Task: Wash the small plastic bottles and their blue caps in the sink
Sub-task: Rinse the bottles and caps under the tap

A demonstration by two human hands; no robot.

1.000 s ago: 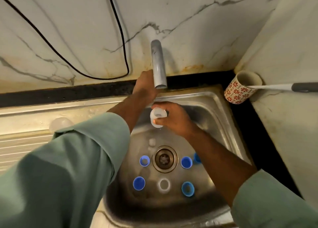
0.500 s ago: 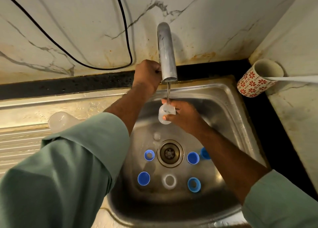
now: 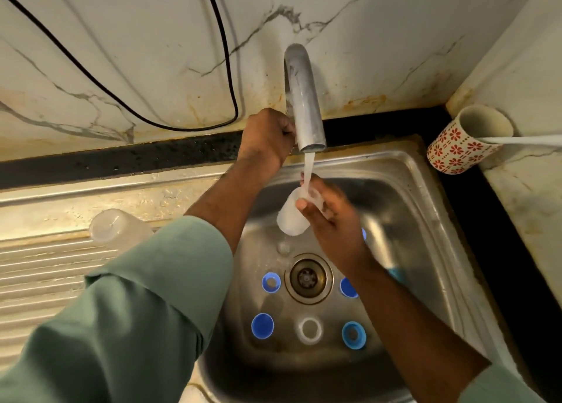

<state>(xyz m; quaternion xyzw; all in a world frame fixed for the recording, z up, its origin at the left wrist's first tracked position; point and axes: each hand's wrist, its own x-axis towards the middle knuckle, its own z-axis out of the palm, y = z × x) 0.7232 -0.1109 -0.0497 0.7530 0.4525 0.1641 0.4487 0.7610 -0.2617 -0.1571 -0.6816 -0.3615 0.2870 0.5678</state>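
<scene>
Left: a second clear bottle (image 3: 117, 227) lies on the ribbed drainer of the worktop (image 3: 45, 262), just beside the sink (image 3: 425, 220), partly hidden by my green sleeve (image 3: 137, 311). Left of centre: my left hand (image 3: 267, 138) is curled around something behind the tap spout (image 3: 304, 98), probably the tap handle; what it grips is hidden. Centre: water (image 3: 308, 168) runs from the spout onto the small plastic bottle (image 3: 292, 217), which my right hand (image 3: 331, 220) pinches between thumb and fingers, tilted, above the basin. Below, round the drain (image 3: 307, 278), blue caps lie apart from one another: one at upper left (image 3: 270, 282), one at lower left (image 3: 262, 326), one at lower right (image 3: 353, 335), one partly behind my right forearm (image 3: 348, 287); a clear ring-shaped piece (image 3: 309, 330) sits between the two lower caps. Right: a red-patterned cup (image 3: 465, 144) stands in the corner with a white handle (image 3: 529, 140) resting in it.

Risks, as I judge them: the wet bottle is smooth and held only at its upper part, so the stream could twist it out of my pinch and drop it onto the caps; more flow would splash off the tilted wall over the rim; loose caps could drift toward the drain and block it
</scene>
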